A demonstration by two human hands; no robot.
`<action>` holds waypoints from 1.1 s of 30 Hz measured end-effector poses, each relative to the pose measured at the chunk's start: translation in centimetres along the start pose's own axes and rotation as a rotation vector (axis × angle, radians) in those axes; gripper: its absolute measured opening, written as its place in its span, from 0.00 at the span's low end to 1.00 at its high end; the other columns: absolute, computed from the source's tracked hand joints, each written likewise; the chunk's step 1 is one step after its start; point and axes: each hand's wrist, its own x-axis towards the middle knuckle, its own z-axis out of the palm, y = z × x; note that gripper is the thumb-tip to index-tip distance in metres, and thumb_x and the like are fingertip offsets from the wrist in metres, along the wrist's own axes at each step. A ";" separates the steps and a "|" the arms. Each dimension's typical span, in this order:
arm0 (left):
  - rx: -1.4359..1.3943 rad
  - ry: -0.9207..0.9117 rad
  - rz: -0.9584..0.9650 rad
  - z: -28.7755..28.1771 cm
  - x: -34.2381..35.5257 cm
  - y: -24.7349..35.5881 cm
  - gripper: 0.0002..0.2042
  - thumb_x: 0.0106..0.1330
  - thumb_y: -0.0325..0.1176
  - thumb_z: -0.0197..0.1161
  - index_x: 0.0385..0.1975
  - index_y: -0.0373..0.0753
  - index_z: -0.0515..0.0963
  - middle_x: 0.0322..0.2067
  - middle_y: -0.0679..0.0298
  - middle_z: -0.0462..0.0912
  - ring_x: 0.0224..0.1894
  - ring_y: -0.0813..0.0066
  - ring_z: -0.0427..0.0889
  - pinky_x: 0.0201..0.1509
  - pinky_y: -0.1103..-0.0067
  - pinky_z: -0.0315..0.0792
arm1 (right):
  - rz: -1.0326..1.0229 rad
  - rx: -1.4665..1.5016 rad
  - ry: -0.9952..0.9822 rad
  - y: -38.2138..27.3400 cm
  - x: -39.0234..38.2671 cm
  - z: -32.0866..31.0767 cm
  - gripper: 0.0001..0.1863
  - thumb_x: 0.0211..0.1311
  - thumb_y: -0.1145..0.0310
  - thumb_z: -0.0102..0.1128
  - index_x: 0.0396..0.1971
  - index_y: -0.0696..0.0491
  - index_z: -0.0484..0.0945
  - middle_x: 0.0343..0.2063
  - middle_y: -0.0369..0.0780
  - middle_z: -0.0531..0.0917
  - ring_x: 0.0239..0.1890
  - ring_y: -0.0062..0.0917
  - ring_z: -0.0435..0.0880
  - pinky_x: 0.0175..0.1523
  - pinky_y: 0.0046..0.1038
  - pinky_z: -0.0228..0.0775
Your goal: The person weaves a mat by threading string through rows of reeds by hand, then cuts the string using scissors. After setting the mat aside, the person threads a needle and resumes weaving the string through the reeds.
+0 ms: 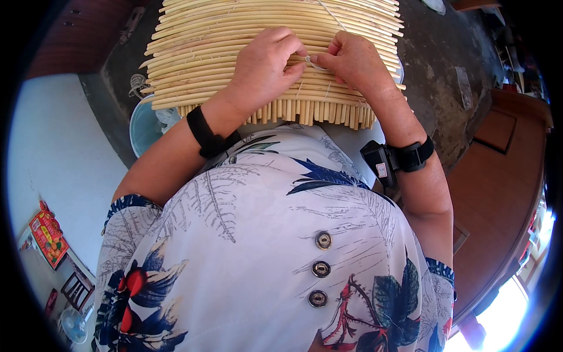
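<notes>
A mat of pale yellow sticks, laid side by side and bound with thin string, lies in front of me. Over its near part, my left hand pinches at a white string, thumb and forefinger close to a small loop. My right hand is closed on the same string from the other side, its fingertips almost meeting the left ones. A length of the string runs up and away past the right hand. Under the near edge, a row of stick ends points toward me.
At the left below the mat stands a light blue bucket with something whitish, like plastic, in it. A brown wooden cabinet is on the right. The dark floor shows beyond the mat. Black bands circle both my forearms.
</notes>
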 end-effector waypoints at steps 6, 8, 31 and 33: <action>0.071 0.047 0.084 0.8 0.1 -0.5 0.08 0.47 0.26 0.66 0.27 0.40 0.75 0.31 0.65 0.76 0.36 0.65 0.76 0.36 0.75 0.72 | 0.009 0.009 0.003 0.1 0.0 0.1 0.17 0.44 0.56 0.66 0.22 0.56 0.77 0.21 0.46 0.81 0.29 0.38 0.80 0.37 0.35 0.72; 0.074 0.071 0.111 0.9 0.1 -0.4 0.08 0.46 0.26 0.66 0.26 0.41 0.75 0.31 0.65 0.76 0.35 0.66 0.77 0.35 0.75 0.72 | -0.035 -0.012 0.029 0.3 0.1 0.3 0.18 0.48 0.57 0.67 0.20 0.56 0.73 0.13 0.36 0.76 0.13 0.18 0.76 0.21 0.22 0.68; 0.121 0.099 0.121 1.4 0.4 -0.4 0.07 0.45 0.23 0.64 0.22 0.40 0.73 0.29 0.67 0.75 0.32 0.67 0.76 0.32 0.76 0.71 | 0.075 0.170 -0.075 0.2 0.1 -0.7 0.17 0.45 0.57 0.65 0.23 0.57 0.78 0.21 0.45 0.81 0.28 0.35 0.81 0.37 0.31 0.73; 0.119 0.097 0.119 1.3 0.4 -0.4 0.07 0.45 0.23 0.63 0.22 0.40 0.73 0.29 0.68 0.75 0.32 0.67 0.76 0.32 0.76 0.71 | 0.124 0.208 -0.124 0.1 0.1 -0.7 0.17 0.45 0.57 0.65 0.24 0.57 0.78 0.21 0.44 0.81 0.28 0.34 0.81 0.37 0.31 0.73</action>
